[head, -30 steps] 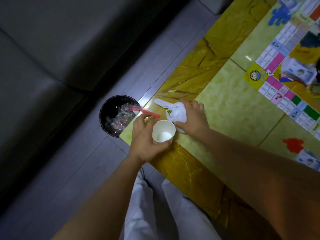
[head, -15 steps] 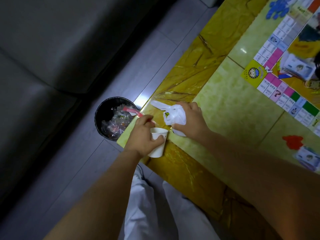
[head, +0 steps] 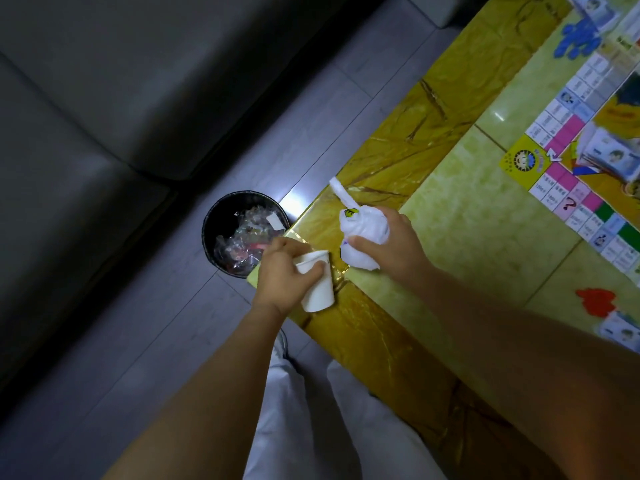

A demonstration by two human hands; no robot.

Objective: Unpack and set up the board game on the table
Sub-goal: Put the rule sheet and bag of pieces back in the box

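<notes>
Board game [head: 568,188] sits well right of the bin [head: 221,216]. We've tipped the cup [head: 317,285] toward it, left grip [head: 280,275] wrapped round; right grip [head: 391,247] clutches the bag [head: 363,230]. Wrappings nearly cleared.

a red question mark [head: 569,204] on the game board [head: 523,161], rest unreadable.

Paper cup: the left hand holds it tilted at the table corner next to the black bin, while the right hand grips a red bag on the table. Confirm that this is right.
Wrong in one respect: the bag is white, not red, as the head view shows. The left hand does hold the paper cup tilted at the table corner next to the black bin, and the right hand grips the bag.
</notes>
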